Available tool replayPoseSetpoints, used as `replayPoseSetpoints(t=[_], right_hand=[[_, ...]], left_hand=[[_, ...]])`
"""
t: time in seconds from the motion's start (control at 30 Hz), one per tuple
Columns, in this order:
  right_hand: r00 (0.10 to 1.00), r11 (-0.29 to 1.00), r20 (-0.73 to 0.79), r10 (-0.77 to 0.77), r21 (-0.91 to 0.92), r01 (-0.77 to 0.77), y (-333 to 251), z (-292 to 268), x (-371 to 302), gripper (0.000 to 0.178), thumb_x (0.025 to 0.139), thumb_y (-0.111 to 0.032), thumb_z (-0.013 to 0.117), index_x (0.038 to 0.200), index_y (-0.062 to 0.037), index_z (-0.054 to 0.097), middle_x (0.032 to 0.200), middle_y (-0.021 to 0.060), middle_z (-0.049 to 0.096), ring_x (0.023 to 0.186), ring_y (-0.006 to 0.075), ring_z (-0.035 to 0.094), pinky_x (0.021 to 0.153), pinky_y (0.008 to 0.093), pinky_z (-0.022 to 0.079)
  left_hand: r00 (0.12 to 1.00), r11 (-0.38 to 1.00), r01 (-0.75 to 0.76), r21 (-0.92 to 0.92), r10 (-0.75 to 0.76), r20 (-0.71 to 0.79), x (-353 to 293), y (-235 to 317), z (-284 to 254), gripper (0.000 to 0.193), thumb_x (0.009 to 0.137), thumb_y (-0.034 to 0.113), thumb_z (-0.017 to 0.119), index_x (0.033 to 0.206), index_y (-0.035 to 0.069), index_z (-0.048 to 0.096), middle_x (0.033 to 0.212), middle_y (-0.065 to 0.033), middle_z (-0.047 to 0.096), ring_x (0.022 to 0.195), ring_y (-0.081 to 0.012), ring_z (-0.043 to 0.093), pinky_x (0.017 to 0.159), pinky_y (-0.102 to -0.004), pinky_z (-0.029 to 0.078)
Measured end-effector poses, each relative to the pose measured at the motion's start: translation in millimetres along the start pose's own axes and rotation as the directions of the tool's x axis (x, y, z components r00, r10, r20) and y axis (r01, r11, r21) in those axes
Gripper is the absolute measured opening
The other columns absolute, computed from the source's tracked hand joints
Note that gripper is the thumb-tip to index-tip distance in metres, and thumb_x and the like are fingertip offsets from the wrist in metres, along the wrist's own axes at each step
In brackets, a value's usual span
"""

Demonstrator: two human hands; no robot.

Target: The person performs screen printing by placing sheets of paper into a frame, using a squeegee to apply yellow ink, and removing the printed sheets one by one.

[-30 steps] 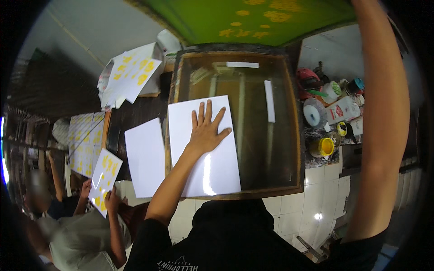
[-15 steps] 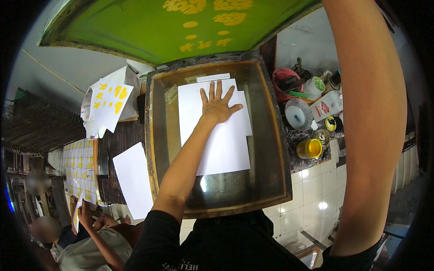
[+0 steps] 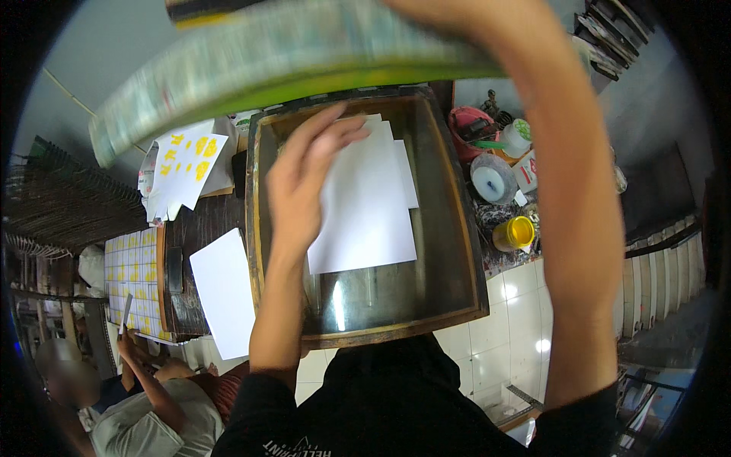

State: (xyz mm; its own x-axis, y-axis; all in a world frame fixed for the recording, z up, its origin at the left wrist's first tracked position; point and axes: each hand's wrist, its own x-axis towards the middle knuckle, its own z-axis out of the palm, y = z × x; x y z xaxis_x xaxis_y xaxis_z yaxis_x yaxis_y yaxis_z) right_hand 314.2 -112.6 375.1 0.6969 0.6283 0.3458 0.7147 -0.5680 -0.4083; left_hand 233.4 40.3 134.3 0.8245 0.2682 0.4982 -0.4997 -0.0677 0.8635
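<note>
A white sheet of paper (image 3: 362,213) lies on the glass-topped table (image 3: 445,259) in front of me, with another sheet's edge showing at its right. My left hand (image 3: 304,179) is raised over the paper's left side, blurred, empty, its fingers stretched out. Above the table's far edge, a green screen-printing frame (image 3: 304,57) is tilted up, its pale outer side blurred by motion. My right hand (image 3: 449,11) is at that frame's upper rim, its fingers hidden. A dark bar with a yellow edge (image 3: 205,11) shows at the top.
Left are a stack of blank paper (image 3: 225,293), yellow-printed sheets (image 3: 186,164) and a grid of printed pieces (image 3: 133,278). At right stand a yellow ink jar (image 3: 514,233), a clear tub (image 3: 493,179) and a red basket (image 3: 468,129). A seated person (image 3: 152,411) works at lower left.
My left hand has lifted off the paper and moved left. The screen frame has swung lower toward the table, my right arm coming down with it, its printed underside now mostly turned out of sight.
</note>
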Motion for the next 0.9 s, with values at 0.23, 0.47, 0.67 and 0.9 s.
replayPoseSetpoints(t=[0.23,0.47,0.67,0.9], right_hand=[[0.983,0.981,-0.085,-0.160,0.092,0.168,57.0,138.4,-130.2,0.030,0.095,-0.017,0.067,0.121,-0.0055,0.057,0.109,0.0176,0.065,0.106,0.0416,0.061,0.092,0.0513,0.045],[0.878,0.995,0.473,-0.072,0.092,0.032,77.0,228.5,-186.8,0.050,0.082,-0.028,0.082,0.117,-0.0016,0.057,0.114,0.0228,0.065,0.112,0.0420,0.061,0.096,0.0523,0.044],[0.866,0.988,0.492,-0.092,-0.062,0.139,79.3,254.6,-206.2,0.047,0.078,-0.024,0.082,0.111,-0.0010,0.059,0.105,0.0195,0.064,0.103,0.0365,0.061,0.088,0.0473,0.044],[0.949,0.943,0.235,-0.210,-0.207,0.260,98.1,272.8,-159.0,0.036,0.079,-0.020,0.078,0.107,-0.0045,0.060,0.096,0.0143,0.060,0.094,0.0314,0.058,0.080,0.0438,0.042]], left_hand=[[0.771,0.685,0.613,-0.395,-0.628,0.108,-193.5,57.7,-32.7,0.031,0.105,0.022,0.059,0.113,-0.007,0.066,0.108,-0.0268,0.074,0.090,-0.0305,0.076,0.094,-0.0451,0.056],[0.445,0.220,0.588,-0.778,-0.892,0.083,-269.0,-4.3,-25.8,0.025,0.101,0.008,0.055,0.116,-0.012,0.061,0.129,-0.0328,0.064,0.123,-0.0395,0.065,0.109,-0.0514,0.052],[0.377,0.172,0.623,-0.763,-0.921,0.101,-273.3,-16.6,-27.8,0.040,0.098,0.011,0.046,0.125,-0.017,0.056,0.130,-0.0318,0.064,0.122,-0.0396,0.066,0.108,-0.0487,0.052],[0.294,0.160,0.653,-0.740,-0.955,0.052,-276.6,-15.5,-24.9,0.043,0.093,0.018,0.048,0.116,-0.015,0.063,0.123,-0.0270,0.069,0.112,-0.0386,0.068,0.105,-0.0491,0.051]])
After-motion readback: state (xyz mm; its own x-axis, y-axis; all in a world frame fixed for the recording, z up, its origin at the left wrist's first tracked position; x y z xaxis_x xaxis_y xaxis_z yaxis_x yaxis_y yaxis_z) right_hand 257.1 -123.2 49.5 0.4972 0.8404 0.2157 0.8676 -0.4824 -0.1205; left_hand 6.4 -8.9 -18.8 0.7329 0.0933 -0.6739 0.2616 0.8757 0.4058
